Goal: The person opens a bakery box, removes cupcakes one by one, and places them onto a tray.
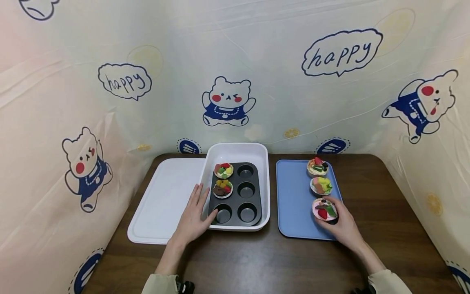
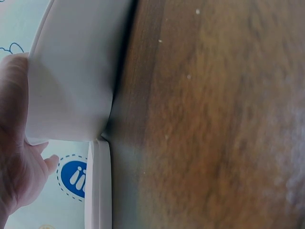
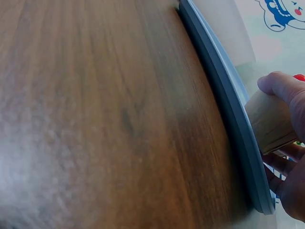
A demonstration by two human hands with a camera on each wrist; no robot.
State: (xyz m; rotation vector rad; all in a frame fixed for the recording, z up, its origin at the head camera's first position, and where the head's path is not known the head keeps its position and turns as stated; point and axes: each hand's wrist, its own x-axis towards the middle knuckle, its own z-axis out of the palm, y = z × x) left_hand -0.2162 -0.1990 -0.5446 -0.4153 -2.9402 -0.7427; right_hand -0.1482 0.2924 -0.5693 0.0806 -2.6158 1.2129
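My right hand [image 1: 344, 224] grips a pink-topped cupcake [image 1: 324, 210] with a red strawberry and green pieces, at the near right of the blue tray [image 1: 293, 196]. In the right wrist view, thumb and fingers go round its pale cup [image 3: 270, 121]. Behind it on the tray stand a yellow-and-pink-topped cupcake [image 1: 321, 185] and a strawberry-topped cupcake [image 1: 317, 167]. My left hand [image 1: 192, 218] rests with spread fingers on the near-left rim of a white bin [image 1: 238, 149]. Inside lies a dark muffin pan [image 1: 235, 200]; its left column holds a fruit-topped cupcake [image 1: 223, 170] and a chocolate-and-fruit cupcake [image 1: 222, 188].
A flat white tray [image 1: 158, 204] lies left of the bin, partly beneath my left hand. All of it stands on a brown wooden table [image 1: 264, 261]. A printed curtain [image 1: 235, 53] hangs behind the table and along its sides.
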